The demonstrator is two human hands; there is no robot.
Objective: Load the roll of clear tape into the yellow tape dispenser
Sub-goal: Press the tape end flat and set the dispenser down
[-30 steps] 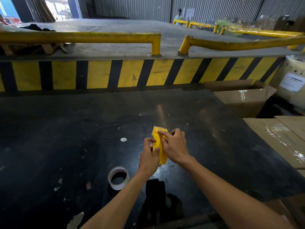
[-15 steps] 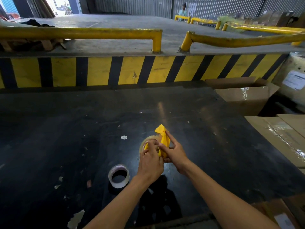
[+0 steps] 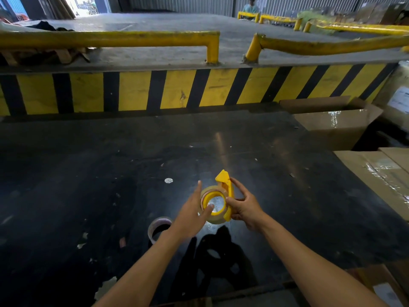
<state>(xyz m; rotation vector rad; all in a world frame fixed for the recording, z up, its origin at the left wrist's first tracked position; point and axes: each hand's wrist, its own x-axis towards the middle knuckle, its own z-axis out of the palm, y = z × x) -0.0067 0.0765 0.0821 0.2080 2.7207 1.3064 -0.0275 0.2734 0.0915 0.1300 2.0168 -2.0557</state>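
Observation:
The yellow tape dispenser [image 3: 228,191] is held just above the black table [image 3: 88,173], its pointed end away from me. A roll of clear tape [image 3: 213,219] sits on the dispenser's round yellow hub. My right hand [image 3: 244,207] grips the dispenser's flat side from the right. My left hand [image 3: 191,214] has its fingers spread, with the thumb tip pressing on the hub's middle and the fingers along the roll's left edge. A second, nearly spent tape roll [image 3: 158,228] lies flat on the table to the left of my left wrist.
Paper scraps and a white spot [image 3: 168,180] dot the table. Cardboard boxes [image 3: 336,122] and flat taped cartons [image 3: 380,173] line the right side. A yellow-and-black striped wall [image 3: 177,89] with yellow rails [image 3: 110,38] stands behind the table. A person [image 3: 250,6] sits far back.
The dispenser has been turned so its hub and the clear roll face me. My left hand has opened from a grip to a spread-finger press on the hub.

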